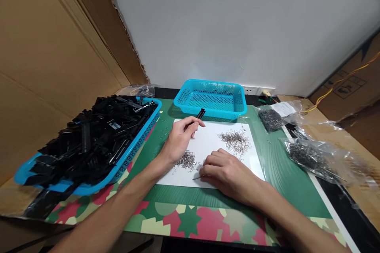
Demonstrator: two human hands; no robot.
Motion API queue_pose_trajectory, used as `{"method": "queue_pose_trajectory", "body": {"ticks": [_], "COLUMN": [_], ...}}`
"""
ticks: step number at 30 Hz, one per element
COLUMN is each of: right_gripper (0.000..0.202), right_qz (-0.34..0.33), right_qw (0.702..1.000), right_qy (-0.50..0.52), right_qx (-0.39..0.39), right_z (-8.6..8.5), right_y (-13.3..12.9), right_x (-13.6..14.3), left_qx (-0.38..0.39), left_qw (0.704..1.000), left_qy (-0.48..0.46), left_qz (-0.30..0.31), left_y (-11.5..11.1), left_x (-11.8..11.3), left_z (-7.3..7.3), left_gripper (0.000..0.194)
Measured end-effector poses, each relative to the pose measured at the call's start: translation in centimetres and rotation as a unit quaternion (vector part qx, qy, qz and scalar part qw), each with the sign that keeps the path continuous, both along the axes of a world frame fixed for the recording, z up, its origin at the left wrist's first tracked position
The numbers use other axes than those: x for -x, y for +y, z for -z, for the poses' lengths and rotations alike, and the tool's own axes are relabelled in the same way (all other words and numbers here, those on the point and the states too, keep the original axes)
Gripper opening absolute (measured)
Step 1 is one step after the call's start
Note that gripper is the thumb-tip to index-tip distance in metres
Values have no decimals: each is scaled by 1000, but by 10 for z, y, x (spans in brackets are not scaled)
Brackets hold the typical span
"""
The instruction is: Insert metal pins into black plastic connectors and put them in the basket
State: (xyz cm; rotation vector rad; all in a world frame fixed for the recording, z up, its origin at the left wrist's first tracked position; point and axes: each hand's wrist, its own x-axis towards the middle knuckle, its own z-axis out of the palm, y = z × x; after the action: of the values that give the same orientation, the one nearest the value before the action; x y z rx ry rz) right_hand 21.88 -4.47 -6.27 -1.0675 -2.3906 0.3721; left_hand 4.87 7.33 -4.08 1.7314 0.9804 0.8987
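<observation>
My left hand (181,136) is closed around a narrow black plastic part (201,113), whose slotted end sticks up past the fingers. Curled low over the white sheet (208,134), my right hand (221,169) grips a thin pointed metal tool (196,178); only its tip shows, the rest is hidden by the fingers. One pile of small bent wire pieces (187,160) lies on the sheet beside my left wrist. Beyond my right hand is a second pile of wire pieces (235,141), with loose ones scattered round it.
A blue basket (154,120) heaped with black plastic parts (97,134) stands at the left. Against the wall sits a blue perforated basket (210,110). Plastic bags of wire pieces (270,118) lie at the right. Cardboard (59,39) rises along the left side.
</observation>
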Motion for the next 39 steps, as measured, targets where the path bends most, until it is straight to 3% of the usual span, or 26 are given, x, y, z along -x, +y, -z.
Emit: {"method": "queue_pose_trajectory", "body": {"ticks": [5,7,9,12,18,33,39], "right_gripper": [20,17,17,26,26,23,26], "right_qz": [40,137,265,376,357,320,326], "right_qw": [997,985,954,920,922,941,942], "right_qy": [61,108,142,96,77,53,42], "right_qx": [13,16,10,63,131,97,76], "right_z": [-9,-14,-18,-18,-1,11,7], "right_y": [5,11,20,32,40,36,28], "right_x": [-23,-46,-74,-111,-129,-120,-124], "left_qx": [-13,-17,-17,-17,-8,14,-2], "left_qw": [1000,1000,1000,999,997,995,993], "left_qy": [9,7,4,8,3,-51,-115], "left_qz": [4,7,17,44,82,84,35], "left_y": [-3,-3,-4,-9,-19,-21,-14], "left_x": [0,0,-1,-1,-4,-7,-6], "left_z": [-2,-2,-1,0,-3,8,4], "left_gripper": [25,25,26,28,28,22,25]}}
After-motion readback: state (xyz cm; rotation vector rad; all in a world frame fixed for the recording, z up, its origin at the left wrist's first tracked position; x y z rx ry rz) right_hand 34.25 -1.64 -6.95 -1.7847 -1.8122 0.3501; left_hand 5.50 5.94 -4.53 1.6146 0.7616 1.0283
